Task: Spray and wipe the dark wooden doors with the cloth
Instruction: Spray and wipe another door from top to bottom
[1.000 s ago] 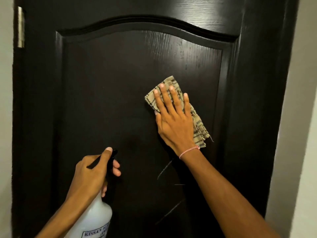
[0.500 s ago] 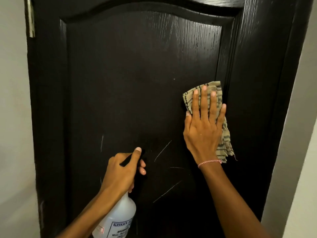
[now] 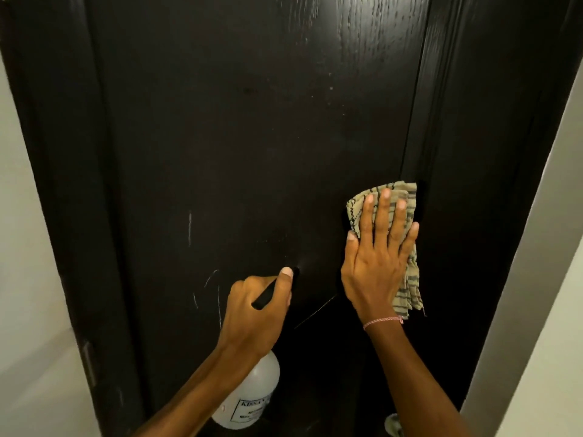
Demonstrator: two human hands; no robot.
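Head view: wiping the panel, job seemingly partway.
Right hand (image 3: 375,263) presses the cloth (image 3: 408,193) with straight fingers against the door (image 3: 236,137); left hand (image 3: 255,310) grips the spray bottle (image 3: 252,395); scuffs (image 3: 189,228) remain, probably unwiped.

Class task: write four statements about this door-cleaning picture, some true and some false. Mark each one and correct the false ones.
1. The right hand presses a striped cloth flat against the door. True.
2. The left hand holds a sponge. False: it grips a white spray bottle.
3. The door is white. False: it is dark, with pale scratches.
4. A pink bracelet sits on the right wrist. True.
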